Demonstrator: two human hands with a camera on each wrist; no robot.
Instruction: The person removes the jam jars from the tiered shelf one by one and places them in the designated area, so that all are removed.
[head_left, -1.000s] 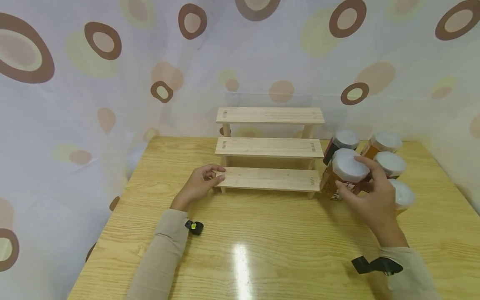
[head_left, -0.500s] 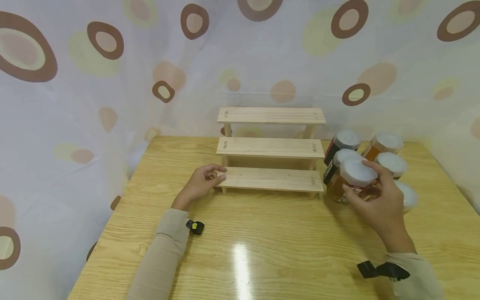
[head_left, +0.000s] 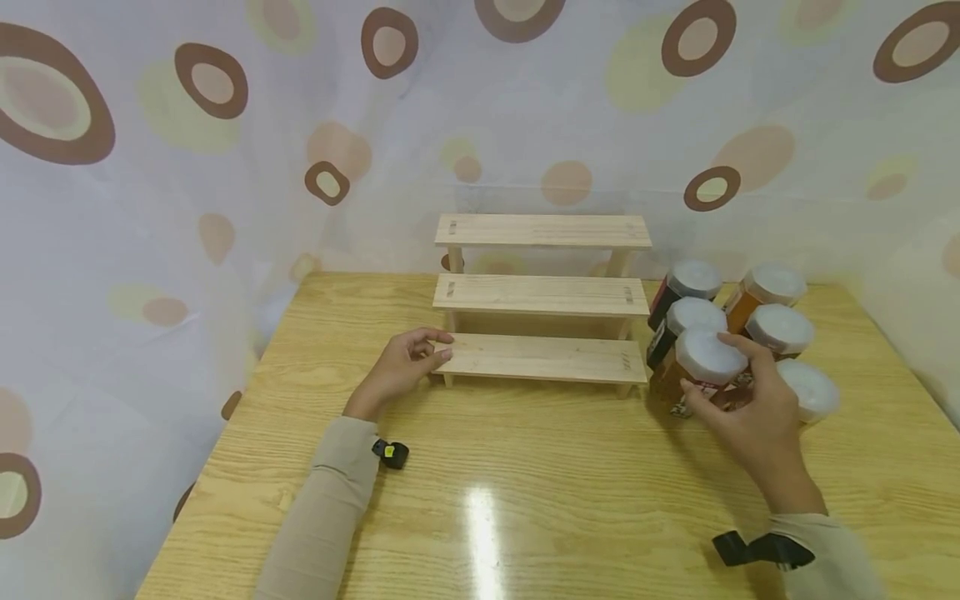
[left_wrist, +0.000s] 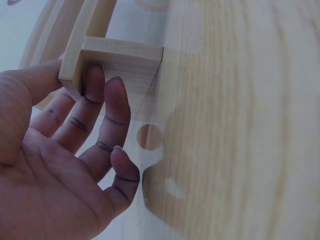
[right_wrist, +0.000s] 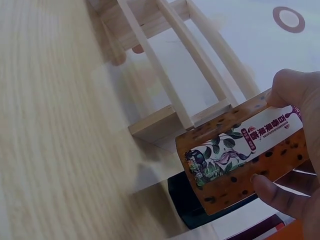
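Observation:
In the head view, a three-tier wooden display stand (head_left: 540,357) stands at the back of the table. My left hand (head_left: 401,367) holds the left end of its lowest shelf. The left wrist view shows the thumb across the board's edge (left_wrist: 72,70) and curled fingers beneath it. To the right of the stand, my right hand (head_left: 761,408) grips an octagonal jar (head_left: 708,354) by its upper part. Amber contents with dark seeds and a plant-patterned label show on this jar (right_wrist: 235,155) in the right wrist view, where it is tilted, its base over the table.
Several more white-lidded jars stand close by: a dark one (head_left: 693,314) behind the held jar, another dark one (head_left: 692,279) farther back, an orange one (head_left: 772,285), and others (head_left: 780,327) on the right. A patterned cloth (head_left: 562,100) hangs behind the wooden table (head_left: 420,517).
My right hand has moved the jar right and slightly toward me, away from the stand's end, uncovering the dark jar behind it. The left hand keeps its hold on the shelf.

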